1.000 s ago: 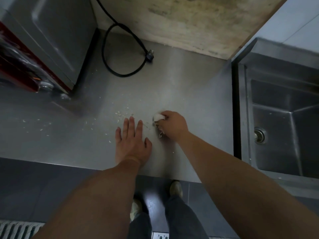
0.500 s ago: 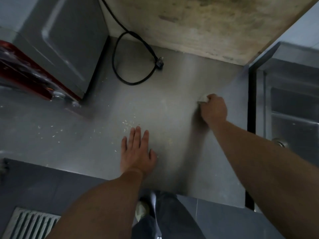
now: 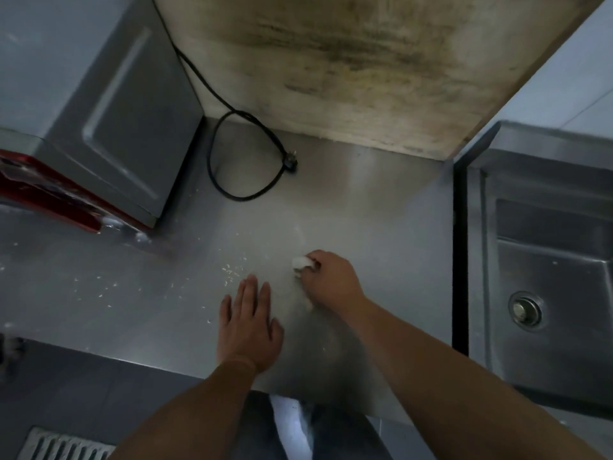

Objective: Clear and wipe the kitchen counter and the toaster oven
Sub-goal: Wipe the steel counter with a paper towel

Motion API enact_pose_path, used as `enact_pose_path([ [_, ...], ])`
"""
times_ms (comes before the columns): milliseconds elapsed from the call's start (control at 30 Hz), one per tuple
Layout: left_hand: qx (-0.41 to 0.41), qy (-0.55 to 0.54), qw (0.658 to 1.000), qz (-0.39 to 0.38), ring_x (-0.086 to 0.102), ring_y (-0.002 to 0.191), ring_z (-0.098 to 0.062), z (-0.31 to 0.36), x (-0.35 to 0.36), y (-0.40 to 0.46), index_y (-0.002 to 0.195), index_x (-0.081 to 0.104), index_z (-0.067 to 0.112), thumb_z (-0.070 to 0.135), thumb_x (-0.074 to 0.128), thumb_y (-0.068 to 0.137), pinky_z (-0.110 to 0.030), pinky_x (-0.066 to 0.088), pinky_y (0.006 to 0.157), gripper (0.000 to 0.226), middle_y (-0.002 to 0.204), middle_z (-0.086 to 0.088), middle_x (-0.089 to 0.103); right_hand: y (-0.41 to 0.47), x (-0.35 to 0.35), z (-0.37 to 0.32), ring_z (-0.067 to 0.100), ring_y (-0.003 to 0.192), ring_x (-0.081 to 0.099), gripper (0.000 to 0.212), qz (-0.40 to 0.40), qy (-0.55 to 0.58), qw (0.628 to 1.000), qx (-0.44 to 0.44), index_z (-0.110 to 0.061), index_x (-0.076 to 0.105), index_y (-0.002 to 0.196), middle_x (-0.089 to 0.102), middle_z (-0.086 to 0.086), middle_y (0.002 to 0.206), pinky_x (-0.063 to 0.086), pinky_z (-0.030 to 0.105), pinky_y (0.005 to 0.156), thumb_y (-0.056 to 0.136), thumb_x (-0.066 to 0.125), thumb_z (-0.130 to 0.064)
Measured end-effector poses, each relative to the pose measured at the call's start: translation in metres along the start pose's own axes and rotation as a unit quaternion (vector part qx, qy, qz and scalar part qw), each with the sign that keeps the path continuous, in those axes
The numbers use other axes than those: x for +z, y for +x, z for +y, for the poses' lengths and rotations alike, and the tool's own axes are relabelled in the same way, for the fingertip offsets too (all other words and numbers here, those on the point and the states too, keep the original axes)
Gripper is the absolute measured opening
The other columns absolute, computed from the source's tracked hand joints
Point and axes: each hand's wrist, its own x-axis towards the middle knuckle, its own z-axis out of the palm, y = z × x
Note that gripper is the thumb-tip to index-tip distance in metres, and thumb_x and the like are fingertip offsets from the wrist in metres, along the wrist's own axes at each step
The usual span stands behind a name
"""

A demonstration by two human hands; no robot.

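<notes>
Most of the small white wad (image 3: pixel 300 261) is hidden inside the right hand (image 3: pixel 331 280), whose fingers (image 3: pixel 315 265) curl round it and press it to the desk (image 3: pixel 381 234); whether it is cloth or paper cannot be told. The toaster oven (image 3: pixel 99 104) at far left is cut off by the frame edge, its red front (image 3: pixel 49 197) blurred and only partly in view. The left hand (image 3: pixel 248 322) lies flat on the steel near the front edge, fingers straight and together, just left of the right hand. Pale crumbs (image 3: pixel 232 270) are scattered over the desk left of both hands, toward the oven. A black power cord (image 3: pixel 242 154) loops on the far part of the surface, its plug lying loose. Behind stands a stained board (image 3: pixel 348 61). To the right, past a dark gap, is a steel sink (image 3: pixel 547 260) with its drain. Below lie dark floor tiles and a floor grate (image 3: pixel 63 444).
</notes>
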Motion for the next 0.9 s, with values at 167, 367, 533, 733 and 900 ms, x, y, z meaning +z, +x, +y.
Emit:
enact_pose_path([
  [167,0.039,-0.036,0.987,0.152,0.028,0.141,-0.033,0.016,-0.043,0.026,0.14,0.054,0.025,0.038,0.057,0.081,-0.051,0.016,0.113,0.06,0.158,-0.013,0.031,0.019,-0.053,0.019,0.027,0.091,0.065,0.019,0.138,0.022,0.985,0.102,-0.017,0.068,0.093,0.072,0.006,0.091,0.043,0.029,0.074,0.09,0.063,-0.035],
  [367,0.138,-0.157,0.938,0.278,0.063,0.071,-0.028,-0.01,-0.119,0.109,0.136,0.054,0.017,0.002,0.062,0.081,-0.037,0.053,0.063,0.057,0.149,-0.012,0.048,0.03,-0.068,0.031,0.026,0.086,0.068,0.025,0.181,0.044,0.964,0.192,-0.018,0.07,0.096,0.073,0.004,0.086,0.05,0.03,0.08,0.09,0.062,-0.041],
  [533,0.197,-0.17,0.939,0.223,0.072,0.087,-0.03,-0.04,-0.114,0.123,0.12,0.071,0.014,-0.01,0.074,0.069,-0.04,0.059,0.072,0.057,0.128,-0.008,0.067,0.037,-0.055,0.008,0.019,0.075,0.069,0.022,0.198,0.078,0.952,0.221,-0.02,0.07,0.092,0.071,-0.003,0.071,0.049,0.029,0.073,0.091,0.062,-0.04],
  [733,0.202,-0.062,0.946,0.245,0.041,0.121,-0.033,-0.074,-0.106,0.124,0.105,0.073,0.019,0.024,0.05,0.084,-0.052,0.042,0.095,0.032,0.137,-0.009,0.059,0.042,-0.041,-0.014,0.014,0.069,0.066,0.016,0.195,0.08,0.951,0.228,-0.022,0.07,0.094,0.069,-0.005,0.068,0.041,0.024,0.061,0.091,0.061,-0.035],
  [900,0.1,0.063,0.99,0.072,-0.001,0.151,-0.029,-0.082,-0.136,0.161,0.152,0.028,0.031,0.04,0.044,0.099,-0.053,0.005,0.119,0.056,0.166,-0.005,0.005,0.053,-0.028,-0.031,0.02,0.076,0.067,0.018,0.208,0.089,0.948,0.223,-0.02,0.07,0.096,0.071,-0.001,0.077,0.044,0.027,0.068,0.09,0.061,-0.034],
])
